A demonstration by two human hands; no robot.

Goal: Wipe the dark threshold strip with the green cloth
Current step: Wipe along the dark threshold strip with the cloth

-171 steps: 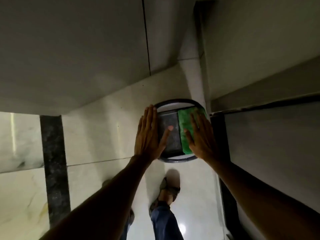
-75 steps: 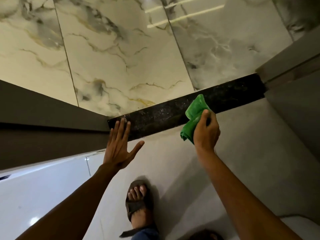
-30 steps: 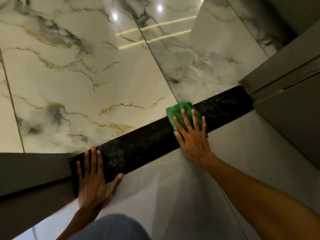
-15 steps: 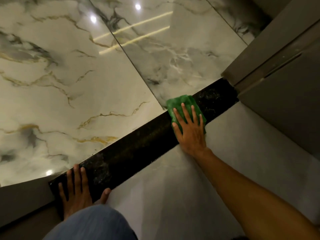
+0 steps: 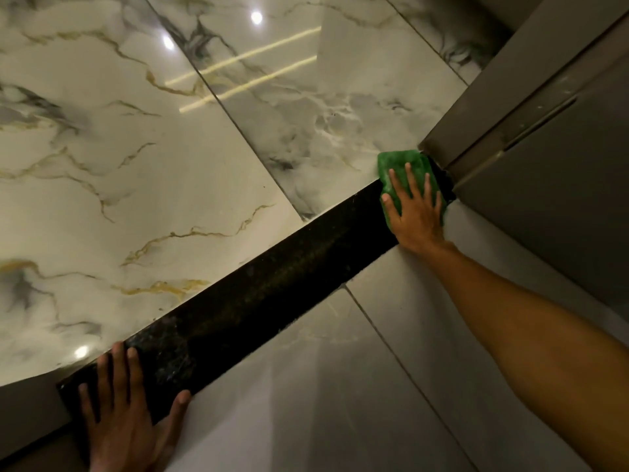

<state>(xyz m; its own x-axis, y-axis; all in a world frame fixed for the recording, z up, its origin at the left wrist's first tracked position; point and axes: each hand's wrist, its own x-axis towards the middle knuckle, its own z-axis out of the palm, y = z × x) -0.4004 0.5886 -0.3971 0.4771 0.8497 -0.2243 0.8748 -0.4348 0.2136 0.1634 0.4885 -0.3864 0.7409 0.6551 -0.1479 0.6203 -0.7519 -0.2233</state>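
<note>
Dim light is falling overall; bright spots and streaks are glaring off the glossy marble floor (image 5: 143,172) at its far edge, while wide-angle distortion is bending straight lines.

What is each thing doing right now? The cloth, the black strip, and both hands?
green cloth: flat on the strip's far end, under the right hand.
dark threshold strip: bare between the hands.
right hand: open, fingers spread, pressing on the cloth.
left hand: open, flat on the strip's near end.
</note>
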